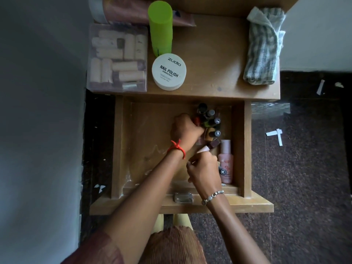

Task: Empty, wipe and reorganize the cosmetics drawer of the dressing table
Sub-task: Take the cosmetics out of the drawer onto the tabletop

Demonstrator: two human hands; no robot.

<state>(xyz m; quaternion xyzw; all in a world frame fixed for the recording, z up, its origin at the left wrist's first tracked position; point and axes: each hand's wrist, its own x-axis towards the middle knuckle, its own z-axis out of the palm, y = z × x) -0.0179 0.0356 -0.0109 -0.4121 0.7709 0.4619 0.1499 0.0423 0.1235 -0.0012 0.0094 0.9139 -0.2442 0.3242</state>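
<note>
Left hand [185,128]: fist-closed at the cluster of polish bottles [209,121] in the far right part of the drawer [144,141]; whether it grips a bottle cannot be told, the fingers being hidden and blurred. Right hand [204,172]: curled around a small item, seemingly a bottle with a pale cap [203,149] and dark body, held just above the drawer floor near the front. Pink bottle [226,161]: lying along the right wall, touching the right hand's side, with a dark-capped bottle partly hidden against it. Drawer: pulled out, left half bare and streaked with pale dust. Tabletop [213,54]: holds a clear box [117,58] of beige tubes, a green cylinder [160,27], a white tin [169,71] of nail polish remover wipes, and a folded striped cloth [263,46] at the far right, well apart from the rest. Step in hand, by judgement: either emptying or restocking; the dusty floor and unused cloth suggest emptying. Next move calls for lifting the small bottles without toppling neighbours, then setting them on the tabletop's free middle.
</note>
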